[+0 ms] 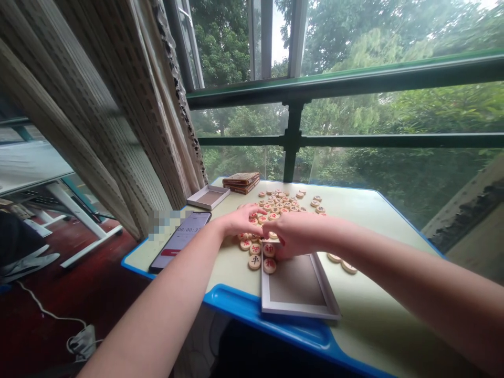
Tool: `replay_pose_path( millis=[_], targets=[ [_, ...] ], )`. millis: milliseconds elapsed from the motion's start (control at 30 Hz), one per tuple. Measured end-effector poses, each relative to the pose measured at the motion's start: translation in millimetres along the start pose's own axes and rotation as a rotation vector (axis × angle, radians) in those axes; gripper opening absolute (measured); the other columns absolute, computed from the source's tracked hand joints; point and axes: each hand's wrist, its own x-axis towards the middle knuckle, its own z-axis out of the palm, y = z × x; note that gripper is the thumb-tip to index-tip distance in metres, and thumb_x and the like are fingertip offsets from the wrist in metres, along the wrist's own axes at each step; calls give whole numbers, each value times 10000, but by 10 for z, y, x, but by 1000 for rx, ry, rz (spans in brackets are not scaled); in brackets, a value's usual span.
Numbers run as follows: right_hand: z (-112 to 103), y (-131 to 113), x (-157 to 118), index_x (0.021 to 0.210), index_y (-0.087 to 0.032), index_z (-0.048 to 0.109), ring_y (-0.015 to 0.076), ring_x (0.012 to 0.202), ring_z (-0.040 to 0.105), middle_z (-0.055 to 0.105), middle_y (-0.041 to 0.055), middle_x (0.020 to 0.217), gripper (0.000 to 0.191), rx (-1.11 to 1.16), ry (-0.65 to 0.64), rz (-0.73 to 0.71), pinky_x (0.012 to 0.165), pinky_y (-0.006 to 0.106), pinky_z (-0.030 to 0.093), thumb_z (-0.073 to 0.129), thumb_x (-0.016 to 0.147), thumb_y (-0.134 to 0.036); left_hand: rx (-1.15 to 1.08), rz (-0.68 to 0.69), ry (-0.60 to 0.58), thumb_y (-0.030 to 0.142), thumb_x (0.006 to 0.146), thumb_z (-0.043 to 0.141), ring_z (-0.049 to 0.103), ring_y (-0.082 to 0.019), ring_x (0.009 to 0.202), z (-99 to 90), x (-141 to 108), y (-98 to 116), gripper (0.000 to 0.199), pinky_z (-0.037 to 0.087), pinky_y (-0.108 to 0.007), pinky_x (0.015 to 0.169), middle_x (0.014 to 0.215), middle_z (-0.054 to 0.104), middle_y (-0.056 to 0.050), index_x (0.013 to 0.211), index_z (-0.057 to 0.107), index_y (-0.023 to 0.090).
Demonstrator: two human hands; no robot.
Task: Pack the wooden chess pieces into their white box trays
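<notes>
Many round wooden Chinese chess pieces (273, 216), marked with red or black characters, lie loosely spread on the table. My left hand (244, 219) rests among them with thumb and fingers apart, curved around several pieces. Beside it, my right hand (293, 233) is at the far end of a shallow open box (299, 294), its fingers curled downward. Whatever those fingers hold, if anything, is hidden. Two red-marked pieces (270, 266) sit at the box's far left corner. Just outside its left wall lies a black-marked piece (254, 262).
A phone (179, 239) showing a timer lies at the table's left. Behind it are another shallow box (208, 197) and a stack of brown boxes (241, 182). Two pieces (348, 267) lie under my right forearm. A blue rim (271, 320) edges the table; a window railing (291, 136) stands beyond.
</notes>
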Motion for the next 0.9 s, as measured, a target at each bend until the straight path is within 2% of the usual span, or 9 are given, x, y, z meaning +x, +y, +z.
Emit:
replay_pose_path(
  millis=[200, 333, 433, 533, 600, 700, 767, 900],
  targets=[
    [6, 33, 5, 1003, -235, 659, 171, 587, 565, 662, 55, 772, 360, 6, 9, -17, 511, 243, 333, 603, 667, -352, -15, 9, 2, 573, 532, 715, 251, -293, 1344, 9, 16, -43, 803, 247, -386, 1096, 1397, 366, -80, 1247, 523, 263],
    [6, 43, 15, 1030, -257, 661, 176, 608, 576, 675, 58, 800, 358, -17, 2, -26, 517, 240, 330, 607, 684, -330, -68, 16, 20, 527, 537, 728, 239, -304, 1350, 19, 21, -42, 737, 233, -377, 1107, 1420, 353, -82, 1195, 579, 231],
    [-19, 16, 4, 983, -250, 688, 187, 619, 589, 684, 62, 794, 308, -33, -12, -11, 503, 242, 321, 606, 694, -315, -184, -26, 34, 425, 600, 693, 227, -301, 1357, 24, 7, 8, 613, 258, -375, 1095, 1473, 271, -84, 1165, 599, 207],
    [-57, -11, -14, 921, -218, 716, 206, 629, 602, 690, 81, 776, 260, -89, -27, 28, 493, 251, 320, 569, 725, -306, -350, -63, 34, 221, 629, 580, 280, -283, 1335, 20, -8, 82, 512, 360, -346, 1027, 1487, 246, -75, 1139, 601, 184],
    [-71, 0, -14, 889, -202, 723, 208, 626, 604, 689, 89, 768, 254, -103, -27, 62, 494, 252, 328, 551, 738, -315, -467, -84, 28, 122, 584, 496, 348, -270, 1295, 14, -15, 127, 607, 435, -329, 941, 1469, 284, -77, 1185, 550, 182],
    [-57, 69, 6, 876, -207, 718, 199, 632, 602, 688, 82, 774, 247, -86, -13, 85, 509, 250, 343, 551, 738, -326, -569, -137, 80, 85, 535, 429, 383, -250, 1266, 7, -16, 157, 740, 474, -316, 856, 1415, 376, -87, 1267, 440, 192],
    [-34, 129, 21, 877, -215, 712, 194, 644, 600, 689, 75, 797, 244, -74, 5, 68, 522, 252, 351, 562, 729, -339, -592, -162, 135, 86, 522, 412, 381, -243, 1263, 10, -7, 144, 763, 473, -310, 840, 1386, 413, -100, 1279, 408, 184],
    [-37, 189, 2, 879, -221, 708, 193, 623, 593, 688, 70, 796, 293, -52, 8, 58, 527, 270, 358, 558, 732, -425, -637, -124, 216, 80, 495, 396, 410, -231, 1239, 30, 26, 79, 765, 475, -282, 789, 1348, 454, -124, 1256, 421, 152]
  ],
)
